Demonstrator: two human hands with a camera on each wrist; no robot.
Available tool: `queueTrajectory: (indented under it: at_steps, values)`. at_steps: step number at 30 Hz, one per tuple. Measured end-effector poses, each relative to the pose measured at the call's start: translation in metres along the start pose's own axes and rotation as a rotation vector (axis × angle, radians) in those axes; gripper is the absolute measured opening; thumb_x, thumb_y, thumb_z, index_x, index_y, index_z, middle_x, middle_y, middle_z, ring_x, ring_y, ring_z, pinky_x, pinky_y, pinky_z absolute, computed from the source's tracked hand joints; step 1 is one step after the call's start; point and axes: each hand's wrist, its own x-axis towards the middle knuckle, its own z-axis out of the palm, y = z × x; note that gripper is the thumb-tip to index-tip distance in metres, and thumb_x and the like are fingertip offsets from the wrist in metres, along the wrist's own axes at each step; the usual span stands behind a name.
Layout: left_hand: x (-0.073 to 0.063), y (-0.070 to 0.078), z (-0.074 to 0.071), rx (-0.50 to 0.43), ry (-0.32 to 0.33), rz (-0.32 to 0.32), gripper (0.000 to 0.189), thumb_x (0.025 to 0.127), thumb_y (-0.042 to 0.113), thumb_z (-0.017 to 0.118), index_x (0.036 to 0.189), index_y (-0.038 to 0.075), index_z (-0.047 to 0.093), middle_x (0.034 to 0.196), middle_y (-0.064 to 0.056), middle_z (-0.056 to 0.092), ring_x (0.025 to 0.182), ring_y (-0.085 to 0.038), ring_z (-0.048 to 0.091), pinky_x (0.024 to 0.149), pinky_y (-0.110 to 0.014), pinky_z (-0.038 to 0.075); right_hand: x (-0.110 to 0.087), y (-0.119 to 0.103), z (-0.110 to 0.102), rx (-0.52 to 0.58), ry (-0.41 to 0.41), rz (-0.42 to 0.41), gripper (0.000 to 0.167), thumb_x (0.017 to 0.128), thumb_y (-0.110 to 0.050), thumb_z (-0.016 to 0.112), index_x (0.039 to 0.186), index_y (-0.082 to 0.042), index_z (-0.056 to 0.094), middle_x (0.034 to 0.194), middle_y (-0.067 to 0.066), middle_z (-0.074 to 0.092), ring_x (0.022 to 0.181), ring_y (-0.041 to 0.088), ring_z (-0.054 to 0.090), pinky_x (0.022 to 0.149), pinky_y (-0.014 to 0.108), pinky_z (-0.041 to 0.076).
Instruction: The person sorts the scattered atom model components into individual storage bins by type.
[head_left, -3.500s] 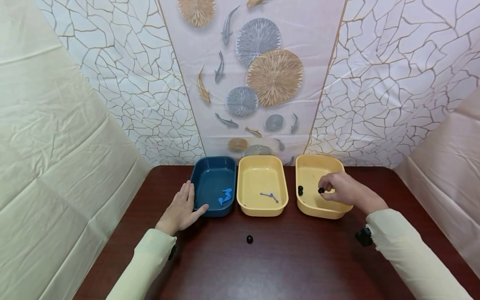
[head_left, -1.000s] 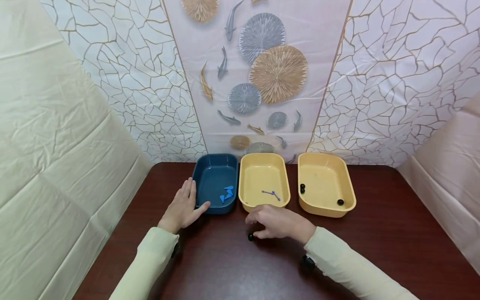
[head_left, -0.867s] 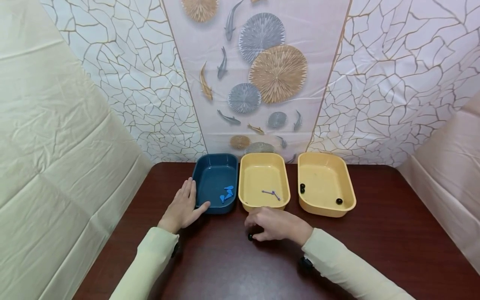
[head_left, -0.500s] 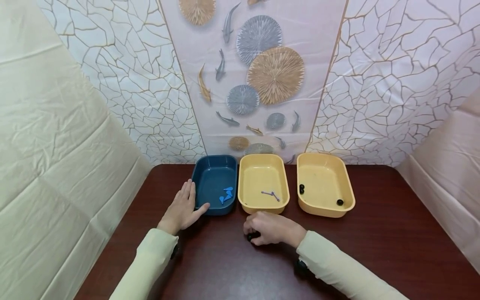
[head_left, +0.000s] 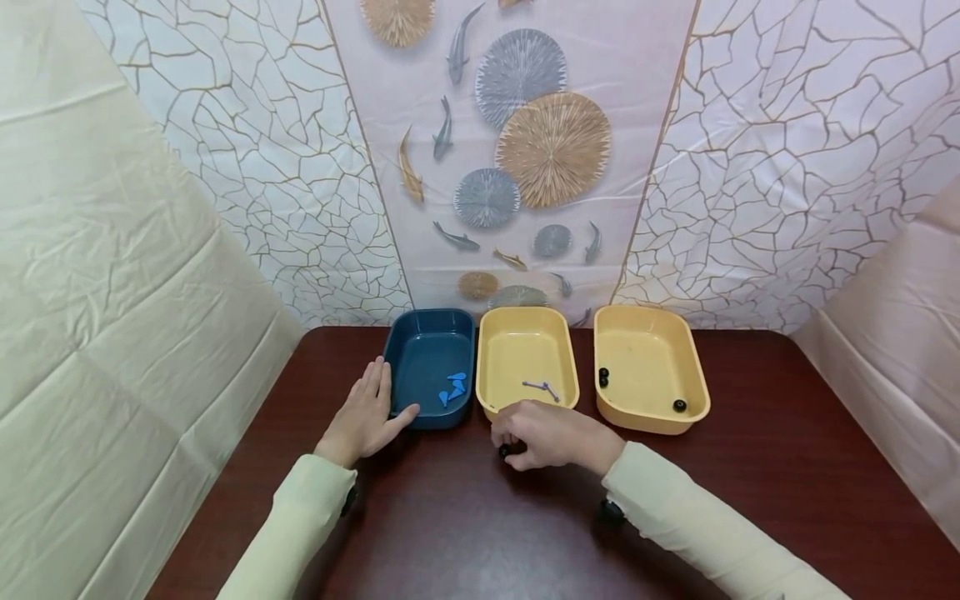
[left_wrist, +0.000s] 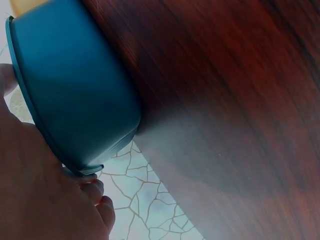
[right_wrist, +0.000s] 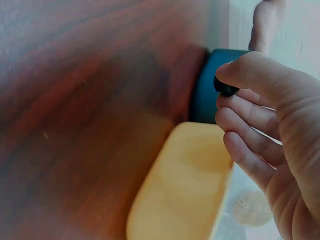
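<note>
My right hand [head_left: 543, 435] pinches a small round black piece [right_wrist: 228, 88] between thumb and fingertips, just in front of the middle yellow bin [head_left: 517, 350]. In the right wrist view the other fingers are loosely bent beneath the thumb. With fingers straight and thumb spread, my left hand [head_left: 363, 417] rests on the near left rim of the blue bin [head_left: 420, 362]. Several blue teardrop-shaped pieces [head_left: 457, 388] lie in that bin. Thin purple stick-like pieces [head_left: 535, 385] lie in the middle bin. The right yellow bin [head_left: 645, 350] has 3 round black pieces [head_left: 679, 406] inside.
All 3 bins stand in a row along the back of the dark red-brown wooden table [head_left: 465, 533]. Behind them hangs a patterned cloth [head_left: 551, 150], and pale cloth [head_left: 150, 333] closes off the left side.
My right hand left the right bin, where a black piece now lies, and reached the black piece on the table. It has pinched it and lifted it slightly towards the middle bin. Left hand unchanged.
</note>
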Motion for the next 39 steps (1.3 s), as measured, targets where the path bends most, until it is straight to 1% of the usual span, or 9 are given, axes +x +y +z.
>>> queueTrajectory:
  at_steps: [4, 9, 13, 19, 23, 27, 30, 34, 39]
  values:
    - [0.000, -0.001, 0.001, -0.003, -0.001, -0.004, 0.098, 0.106, 0.060, 0.047, 0.166, -0.008, 0.010, 0.177, -0.026, 0.006, 0.164, -0.048, 0.010, 0.132, -0.062, 0.019, -0.004, 0.002, -0.011, -0.028, 0.043, -0.019, 0.015, 0.089, -0.016, 0.083, 0.103, -0.011, 0.077, 0.094, -0.002, 0.072, 0.084, 0.004, 0.062, 0.077, 0.018, 0.057]
    - [0.000, -0.001, 0.001, -0.005, 0.002, -0.006, 0.098, 0.105, 0.059, 0.048, 0.166, -0.008, 0.009, 0.177, -0.026, 0.006, 0.164, -0.048, 0.010, 0.132, -0.063, 0.019, -0.011, 0.006, -0.023, -0.066, 0.106, -0.059, 0.013, 0.088, -0.014, 0.083, 0.099, -0.011, 0.077, 0.093, -0.001, 0.072, 0.084, 0.007, 0.064, 0.078, 0.020, 0.058]
    - [0.001, 0.000, -0.001, -0.003, 0.002, -0.001, 0.098, 0.105, 0.060, 0.047, 0.166, -0.008, 0.010, 0.177, -0.027, 0.006, 0.164, -0.048, 0.010, 0.132, -0.062, 0.019, -0.017, 0.011, -0.030, -0.054, 0.131, -0.034, 0.010, 0.089, -0.013, 0.080, 0.099, -0.011, 0.077, 0.093, -0.001, 0.072, 0.085, 0.010, 0.065, 0.079, 0.023, 0.058]
    - [0.001, 0.000, 0.000, -0.001, 0.000, -0.005, 0.098, 0.105, 0.059, 0.047, 0.166, -0.008, 0.010, 0.177, -0.026, 0.006, 0.164, -0.048, 0.011, 0.132, -0.062, 0.019, -0.031, 0.025, -0.036, -0.043, 0.182, -0.012, 0.007, 0.087, -0.009, 0.078, 0.093, -0.012, 0.074, 0.087, -0.002, 0.068, 0.081, 0.012, 0.063, 0.075, 0.024, 0.056]
    - [0.000, 0.000, -0.001, -0.005, 0.001, -0.011, 0.098, 0.105, 0.059, 0.047, 0.166, -0.008, 0.010, 0.177, -0.026, 0.006, 0.164, -0.048, 0.011, 0.132, -0.062, 0.019, -0.043, 0.037, -0.040, -0.042, 0.201, 0.035, 0.009, 0.087, -0.008, 0.078, 0.094, -0.011, 0.075, 0.088, -0.002, 0.069, 0.081, 0.012, 0.065, 0.072, 0.024, 0.057]
    - [-0.001, 0.000, -0.001, -0.008, 0.001, -0.015, 0.098, 0.105, 0.059, 0.048, 0.166, -0.007, 0.010, 0.177, -0.026, 0.006, 0.164, -0.047, 0.011, 0.132, -0.062, 0.019, -0.058, 0.051, -0.045, -0.043, 0.218, 0.120, 0.011, 0.086, -0.009, 0.080, 0.096, -0.012, 0.076, 0.090, -0.004, 0.071, 0.081, 0.010, 0.065, 0.073, 0.026, 0.058]
    - [0.000, 0.000, 0.000, -0.013, 0.005, -0.013, 0.098, 0.105, 0.059, 0.047, 0.166, -0.008, 0.011, 0.177, -0.026, 0.007, 0.164, -0.047, 0.011, 0.132, -0.062, 0.020, -0.071, 0.061, -0.049, -0.067, 0.240, 0.160, 0.013, 0.085, -0.010, 0.082, 0.097, -0.012, 0.077, 0.090, -0.004, 0.071, 0.081, 0.011, 0.066, 0.073, 0.026, 0.058]
    - [0.001, 0.000, 0.001, -0.009, 0.010, -0.010, 0.098, 0.105, 0.060, 0.047, 0.166, -0.008, 0.011, 0.177, -0.026, 0.007, 0.164, -0.048, 0.011, 0.132, -0.062, 0.020, -0.089, 0.072, -0.054, -0.097, 0.269, 0.188, 0.012, 0.085, -0.008, 0.083, 0.095, -0.010, 0.077, 0.086, -0.003, 0.069, 0.080, 0.012, 0.064, 0.071, 0.027, 0.056]
    - [0.000, 0.000, 0.001, 0.000, 0.010, -0.009, 0.100, 0.104, 0.061, 0.047, 0.166, -0.009, 0.010, 0.176, -0.027, 0.007, 0.164, -0.047, 0.011, 0.132, -0.061, 0.020, -0.110, 0.089, -0.055, -0.128, 0.324, 0.202, 0.015, 0.081, -0.005, 0.084, 0.090, -0.013, 0.075, 0.082, -0.005, 0.068, 0.077, 0.010, 0.062, 0.068, 0.028, 0.055]
